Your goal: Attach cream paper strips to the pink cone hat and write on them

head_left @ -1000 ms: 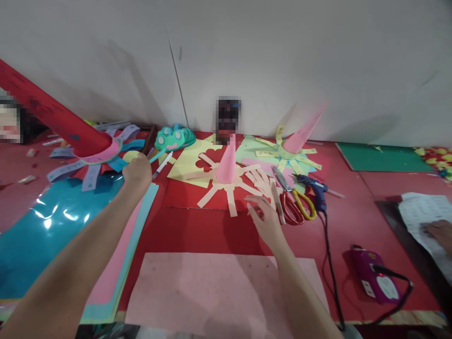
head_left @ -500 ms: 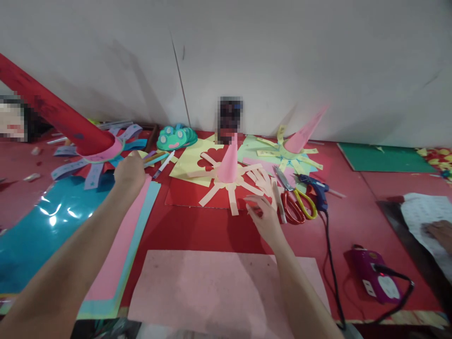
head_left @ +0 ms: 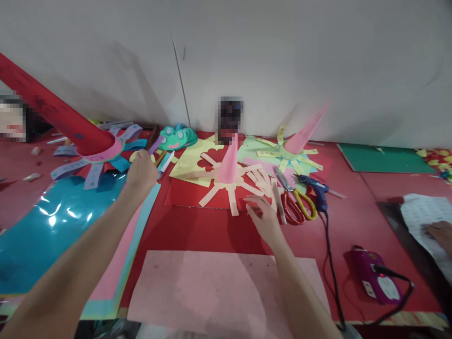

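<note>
Near the table's (head_left: 353,212) far edge, the left hand (head_left: 141,172) is curled around a purple marker (head_left: 155,144), probably light and stiff, best held mid-barrel. The right hand (head_left: 262,213), fingers parted, is beside the strips (head_left: 261,179), likely limp, near the cone (head_left: 228,167).

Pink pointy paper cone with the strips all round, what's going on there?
Someone is working at a red table. Their left hand seems closed on a purple marker. Their right hand is half open beside some loose peach paper strips. The tall pink paper cone stands untouched, with peach paper spokes spreading out around it.
</note>
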The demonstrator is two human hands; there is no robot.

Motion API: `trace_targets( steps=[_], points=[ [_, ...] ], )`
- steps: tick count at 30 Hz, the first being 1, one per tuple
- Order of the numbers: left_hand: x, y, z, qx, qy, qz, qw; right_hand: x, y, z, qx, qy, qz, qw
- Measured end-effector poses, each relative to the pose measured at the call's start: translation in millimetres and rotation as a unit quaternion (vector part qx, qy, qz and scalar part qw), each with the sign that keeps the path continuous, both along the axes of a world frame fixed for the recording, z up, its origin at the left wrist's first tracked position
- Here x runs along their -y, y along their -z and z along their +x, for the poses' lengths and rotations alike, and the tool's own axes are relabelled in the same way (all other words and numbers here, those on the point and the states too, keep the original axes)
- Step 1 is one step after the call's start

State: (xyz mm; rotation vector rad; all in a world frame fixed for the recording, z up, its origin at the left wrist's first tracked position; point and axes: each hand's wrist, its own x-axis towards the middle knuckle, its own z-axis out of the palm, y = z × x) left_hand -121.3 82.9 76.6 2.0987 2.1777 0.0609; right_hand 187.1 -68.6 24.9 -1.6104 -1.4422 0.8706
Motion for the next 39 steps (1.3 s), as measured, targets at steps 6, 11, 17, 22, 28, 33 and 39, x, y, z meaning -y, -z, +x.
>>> trace_targets(
  steps=[6,11,17,22,28,33,39],
  points=[
    [2,10.4,7,-0.057,-0.014,-0.042,0.997,-1,0.3,0,-0.005,-0.002,-0.002,1.0],
    [5,8.1,6,-0.119,0.048,-0.03,0.991,-1,0.8,0,-0.004,-0.006,-0.007,1.0],
    [0,6.7,9,-0.13,0.041,-0.06,0.989,-1,2.1,0,-0.006,-0.005,-0.004,1.0],
    [-4,7.1,5,-0.138,0.023,-0.079,0.987,-1,-0.4,0,-0.004,0.0,-0.009,1.0],
    [29,-9.3,18,-0.119,-0.018,0.001,0.993,1,-9.4,2,-0.02,0.046,0.013,0.999],
    [100,-17.9,63,0.102,0.079,-0.092,0.987,10,-15.4,-11,0.034,-0.013,0.073,0.997],
    [156,2.2,112,0.204,0.237,-0.147,0.938,19,-14.7,-26,0.14,-0.101,0.116,0.978]
  ],
)
